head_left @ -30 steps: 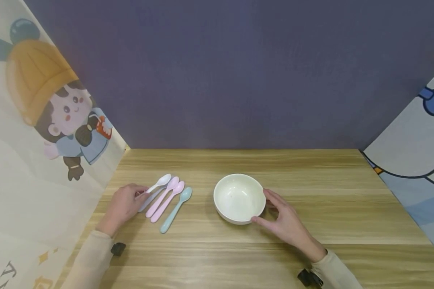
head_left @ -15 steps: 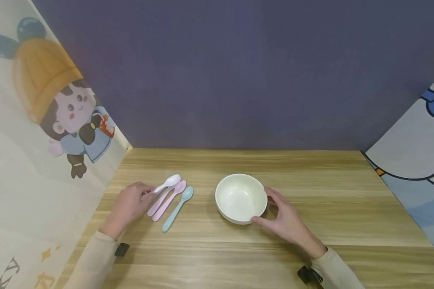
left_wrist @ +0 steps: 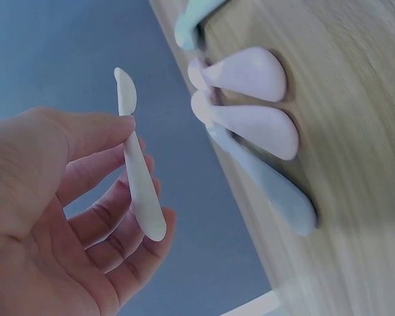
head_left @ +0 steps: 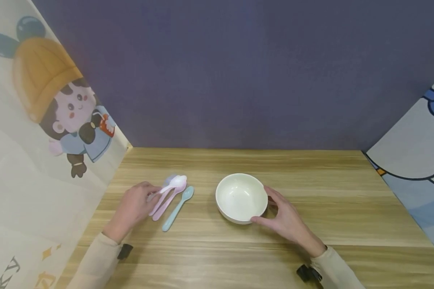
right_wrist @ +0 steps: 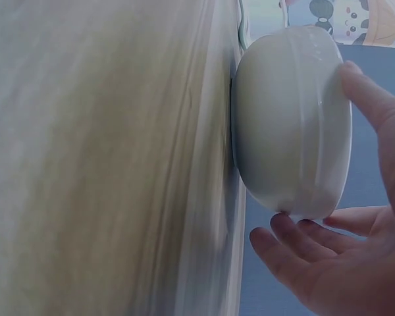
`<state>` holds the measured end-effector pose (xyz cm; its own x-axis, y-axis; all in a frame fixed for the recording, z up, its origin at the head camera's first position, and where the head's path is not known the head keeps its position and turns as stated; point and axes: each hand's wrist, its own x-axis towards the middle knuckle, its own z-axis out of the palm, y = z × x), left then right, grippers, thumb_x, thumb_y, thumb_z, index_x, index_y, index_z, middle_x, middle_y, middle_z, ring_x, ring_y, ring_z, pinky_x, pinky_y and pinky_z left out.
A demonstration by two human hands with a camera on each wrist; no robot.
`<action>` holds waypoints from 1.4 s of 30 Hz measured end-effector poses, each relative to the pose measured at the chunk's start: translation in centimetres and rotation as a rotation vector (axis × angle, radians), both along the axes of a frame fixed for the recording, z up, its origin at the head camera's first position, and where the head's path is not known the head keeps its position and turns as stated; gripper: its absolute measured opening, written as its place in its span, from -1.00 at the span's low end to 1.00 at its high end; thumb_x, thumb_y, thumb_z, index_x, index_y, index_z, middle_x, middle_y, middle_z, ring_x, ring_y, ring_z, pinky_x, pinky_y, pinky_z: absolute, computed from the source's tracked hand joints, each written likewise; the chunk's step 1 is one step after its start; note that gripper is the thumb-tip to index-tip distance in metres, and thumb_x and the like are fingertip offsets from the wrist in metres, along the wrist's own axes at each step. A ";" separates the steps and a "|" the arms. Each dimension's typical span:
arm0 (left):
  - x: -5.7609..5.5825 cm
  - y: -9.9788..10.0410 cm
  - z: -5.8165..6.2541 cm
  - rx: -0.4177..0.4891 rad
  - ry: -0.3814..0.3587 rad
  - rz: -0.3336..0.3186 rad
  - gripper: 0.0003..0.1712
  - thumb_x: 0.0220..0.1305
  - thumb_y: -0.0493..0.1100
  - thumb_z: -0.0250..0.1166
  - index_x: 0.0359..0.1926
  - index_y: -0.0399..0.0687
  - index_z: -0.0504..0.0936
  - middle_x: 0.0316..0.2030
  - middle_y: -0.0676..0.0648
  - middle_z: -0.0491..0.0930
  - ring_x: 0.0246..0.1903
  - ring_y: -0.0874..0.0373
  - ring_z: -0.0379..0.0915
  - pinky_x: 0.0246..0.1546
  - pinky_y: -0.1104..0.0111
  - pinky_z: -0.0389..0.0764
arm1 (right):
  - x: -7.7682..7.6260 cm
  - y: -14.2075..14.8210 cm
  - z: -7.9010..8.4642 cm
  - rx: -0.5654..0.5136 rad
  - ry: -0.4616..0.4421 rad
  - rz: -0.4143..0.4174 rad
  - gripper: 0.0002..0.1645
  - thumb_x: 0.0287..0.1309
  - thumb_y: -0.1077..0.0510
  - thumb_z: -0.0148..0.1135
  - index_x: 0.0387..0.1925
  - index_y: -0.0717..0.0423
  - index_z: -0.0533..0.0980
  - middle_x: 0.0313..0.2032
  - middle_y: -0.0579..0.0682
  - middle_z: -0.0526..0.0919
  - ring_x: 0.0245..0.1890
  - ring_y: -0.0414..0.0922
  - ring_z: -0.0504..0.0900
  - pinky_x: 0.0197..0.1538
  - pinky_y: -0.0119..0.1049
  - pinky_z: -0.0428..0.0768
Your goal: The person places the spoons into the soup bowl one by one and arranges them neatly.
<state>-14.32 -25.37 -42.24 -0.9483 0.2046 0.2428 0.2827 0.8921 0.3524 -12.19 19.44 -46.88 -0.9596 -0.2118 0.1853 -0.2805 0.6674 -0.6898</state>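
My left hand [head_left: 132, 206] pinches a small white spoon [left_wrist: 145, 197] between thumb and fingers, lifted off the table in the left wrist view. Beneath and beside it lie two pink spoons [left_wrist: 257, 128] and a lavender-blue spoon [left_wrist: 276, 187], partly covered by the white one in the head view. A pale teal spoon [head_left: 178, 208] lies to their right. My right hand [head_left: 289, 222] holds the right side of a white bowl [head_left: 241, 198], thumb and fingers spread along its rim and wall. The bowl stands upright on the table; its inside shows no contents.
The wood-grain table [head_left: 217, 257] ends at a dark blue back panel [head_left: 238, 72]. Cartoon-printed panels flank it, one on the left [head_left: 18, 192] and one on the right [head_left: 405, 148]. Bare table lies between the spoons and the bowl.
My left hand has lifted the white spoon from beside the lavender-blue one and moved it right, over the pink spoons. The right hand and bowl stay in place.
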 end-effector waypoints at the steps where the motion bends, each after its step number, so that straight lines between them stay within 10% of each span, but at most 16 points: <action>1: 0.1 0.1 0.1 -0.003 0.009 -0.006 -0.77 0.34 -0.19 0.45 -0.05 -0.18 0.86 -0.19 -0.16 0.79 -0.38 0.09 0.59 -0.35 0.14 0.63 | 0.0 0.0 0.0 0.003 0.004 0.000 0.34 -0.10 -0.27 0.73 0.54 0.30 0.30 0.43 0.37 0.48 0.21 0.23 0.71 0.31 0.30 0.59; 42: 1.4 6.2 1.1 -0.031 0.121 -0.133 -0.76 0.24 -0.20 0.54 -0.07 -0.13 0.87 -0.20 -0.11 0.80 -0.26 -0.01 0.73 -0.23 0.11 0.74 | 0.3 0.0 0.0 -0.044 -0.017 0.025 0.32 -0.05 -0.20 0.73 0.55 0.36 0.26 0.42 0.44 0.47 0.12 0.23 0.76 0.18 0.13 0.72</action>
<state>-12.93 -19.21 -41.12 -0.8765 0.3352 0.3454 0.4376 0.8539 0.2818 -11.88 19.41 -46.87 -0.9571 -0.2277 0.1790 -0.2849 0.6295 -0.7229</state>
